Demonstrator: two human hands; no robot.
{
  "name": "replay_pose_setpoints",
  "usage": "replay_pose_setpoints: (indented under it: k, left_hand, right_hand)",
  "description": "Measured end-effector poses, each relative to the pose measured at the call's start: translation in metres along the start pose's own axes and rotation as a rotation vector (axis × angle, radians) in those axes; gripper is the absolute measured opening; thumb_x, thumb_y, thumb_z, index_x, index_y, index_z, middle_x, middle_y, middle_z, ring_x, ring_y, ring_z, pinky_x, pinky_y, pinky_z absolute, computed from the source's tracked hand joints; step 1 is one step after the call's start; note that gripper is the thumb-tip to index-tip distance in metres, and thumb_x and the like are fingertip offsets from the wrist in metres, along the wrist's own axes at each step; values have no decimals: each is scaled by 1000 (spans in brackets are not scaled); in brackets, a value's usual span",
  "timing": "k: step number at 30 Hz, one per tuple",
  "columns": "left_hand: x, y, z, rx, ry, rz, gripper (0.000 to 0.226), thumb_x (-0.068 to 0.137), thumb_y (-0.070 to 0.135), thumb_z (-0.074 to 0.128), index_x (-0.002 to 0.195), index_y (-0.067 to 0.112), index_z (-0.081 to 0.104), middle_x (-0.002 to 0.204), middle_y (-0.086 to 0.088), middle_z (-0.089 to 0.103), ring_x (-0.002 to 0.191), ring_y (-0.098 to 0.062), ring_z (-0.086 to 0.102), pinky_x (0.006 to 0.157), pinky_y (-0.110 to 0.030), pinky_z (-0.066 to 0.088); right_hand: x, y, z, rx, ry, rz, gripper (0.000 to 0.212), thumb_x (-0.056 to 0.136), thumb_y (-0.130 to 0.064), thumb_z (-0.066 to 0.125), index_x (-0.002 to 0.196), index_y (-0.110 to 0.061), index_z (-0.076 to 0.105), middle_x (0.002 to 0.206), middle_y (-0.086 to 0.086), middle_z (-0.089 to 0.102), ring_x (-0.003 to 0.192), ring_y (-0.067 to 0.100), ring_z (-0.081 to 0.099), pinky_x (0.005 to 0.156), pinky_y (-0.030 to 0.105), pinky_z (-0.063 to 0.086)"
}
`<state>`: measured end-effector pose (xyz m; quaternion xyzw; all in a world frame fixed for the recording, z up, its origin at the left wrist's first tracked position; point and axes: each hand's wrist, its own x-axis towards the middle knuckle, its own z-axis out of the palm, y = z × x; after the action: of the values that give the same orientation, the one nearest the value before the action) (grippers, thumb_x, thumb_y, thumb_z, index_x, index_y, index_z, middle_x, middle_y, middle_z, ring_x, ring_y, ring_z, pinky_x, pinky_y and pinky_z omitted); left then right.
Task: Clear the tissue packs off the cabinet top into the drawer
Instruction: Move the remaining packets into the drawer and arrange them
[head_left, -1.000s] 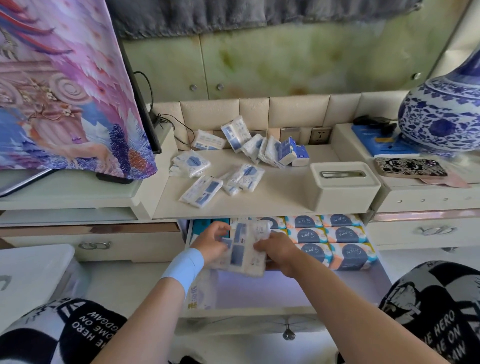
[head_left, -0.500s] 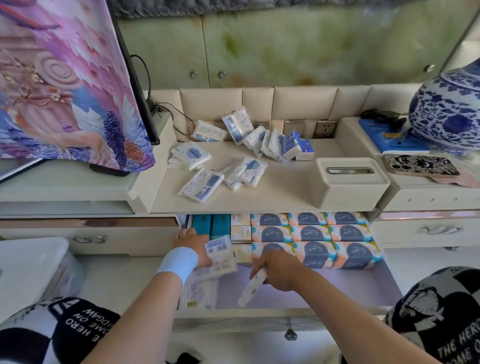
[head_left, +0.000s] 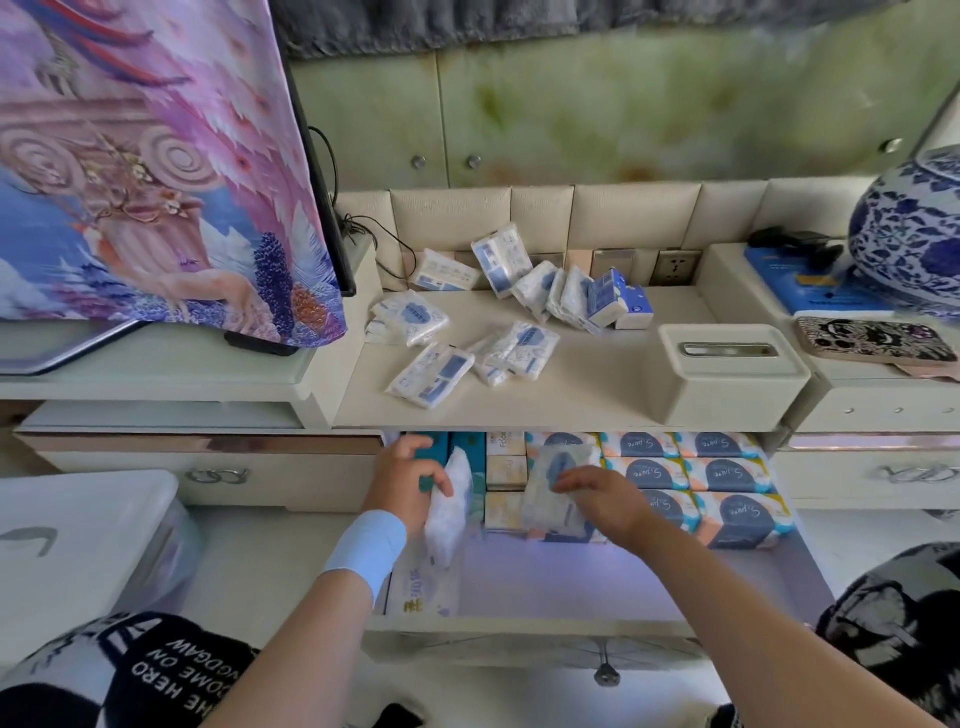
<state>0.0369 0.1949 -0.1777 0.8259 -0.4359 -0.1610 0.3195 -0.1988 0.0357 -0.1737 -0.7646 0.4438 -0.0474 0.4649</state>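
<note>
Head view: the drawer (head_left: 519, 626) under the cabinet top (head_left: 613, 384) is pulled open, w/ both hands inside it.

L hand (head_left: 410, 478), w/ a pale blue wristband (head_left: 366, 545), is at the drawer's left end. Its fingers are curled round a white tissue pack (head_left: 449, 506), gripping it. The pack stands on edge, just beside the teal boxes (head_left: 439, 449).

R hand (head_left: 605, 499) is mid-drawer, fingers bent over the near edge of a 2nd tissue pack (head_left: 556, 480), grasping it. That pack lies flat on top of the big soft-pack tissue bundles (head_left: 727, 475), which fill the drawer's back right in rows. It's motion-blurred, so the print is unreadable.

Approx. 10 loose tissue packs (head_left: 431, 374) sit on the cabinet top. Some lie flat near the front left. Others lean in a row at the back by the wall socket (head_left: 678, 267).

A cream tissue box (head_left: 727, 379) sits at the top's right front. On the raised unit right of it are a blue-white vase (head_left: 914, 244) and a phone in a patterned case (head_left: 872, 340). A printed cloth (head_left: 156, 182) hangs at left.
</note>
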Motion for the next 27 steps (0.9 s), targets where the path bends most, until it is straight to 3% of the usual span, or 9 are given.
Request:
replay_pose_setpoints:
  k: [3, 7, 9, 11, 15, 18, 21, 24, 27]
  left_hand:
    - [-6, -4, -3, 33, -142, -213, 58, 84, -10, 46, 52, 33, 70, 103, 3, 65, 93, -20, 60, 78, -25, 46]
    - [-3, 2, -9, 14, -161, -370, 45, 94, 4, 38, 79, 24, 75, 101, 3, 60, 92, -24, 59, 78, -26, 43]
    - [-4, 6, -9, -8, -188, -397, 30, 94, 15, 46, 78, 19, 71, 85, 2, 57, 84, -22, 57, 73, -25, 41]
    - [-7, 11, -9, 2, -199, -378, 18, 88, 25, 61, 72, 18, 60, 74, 1, 56, 71, -18, 54, 65, -24, 40]
    - [-9, 15, -7, 127, -160, -370, 32, 81, 29, 75, 94, 19, 48, 92, -2, 59, 77, -18, 55, 70, -30, 46]
    - [-4, 14, -6, 150, -175, -358, 59, 82, 18, 71, 127, 26, 34, 114, -7, 59, 87, -25, 61, 76, -37, 53]
    - [2, 15, -5, 215, -288, -290, 93, 85, 2, 57, 152, 41, 6, 144, -6, 43, 104, -27, 59, 75, -33, 48]
    - [7, 15, 2, 341, -373, -259, 88, 87, 2, 51, 152, 44, 8, 147, -6, 33, 118, -29, 52, 88, -37, 50]
    - [8, 11, 11, 384, -386, -291, 65, 92, 23, 57, 149, 35, 28, 147, -7, 31, 124, -31, 48, 97, -38, 47]
  right_hand:
    - [0, 7, 9, -222, 67, 102, 36, 85, -20, 49, 114, -31, 68, 115, -3, 61, 101, 24, 57, 89, 32, 46]
    - [5, 5, 18, -419, 196, 122, 29, 86, -35, 55, 112, -33, 66, 119, 0, 59, 109, 24, 55, 100, 43, 42]
    - [7, 1, 28, -510, 244, 120, 42, 85, -49, 58, 122, -31, 58, 126, 0, 51, 117, 24, 48, 97, 44, 41]
    - [9, -2, 40, -506, 278, 172, 67, 76, -66, 61, 129, -27, 46, 131, 2, 43, 122, 26, 42, 93, 44, 42]
    - [15, 1, 65, -482, 317, 180, 103, 61, -69, 73, 140, -23, 26, 141, 6, 30, 127, 29, 36, 94, 44, 43]
    - [19, 6, 74, -500, 388, 165, 101, 63, -57, 75, 140, -21, 20, 144, 6, 28, 128, 27, 36, 94, 42, 43]
    - [21, 6, 76, -538, 373, 172, 90, 70, -46, 66, 142, -22, 17, 146, 5, 26, 134, 29, 30, 95, 46, 41]
    - [21, 4, 74, -623, 290, 180, 82, 71, -47, 58, 141, -26, 19, 146, 6, 22, 138, 33, 21, 99, 56, 31]
    - [16, 6, 68, -614, 304, 180, 81, 68, -60, 60, 134, -24, 30, 143, 5, 25, 135, 28, 29, 99, 54, 34]
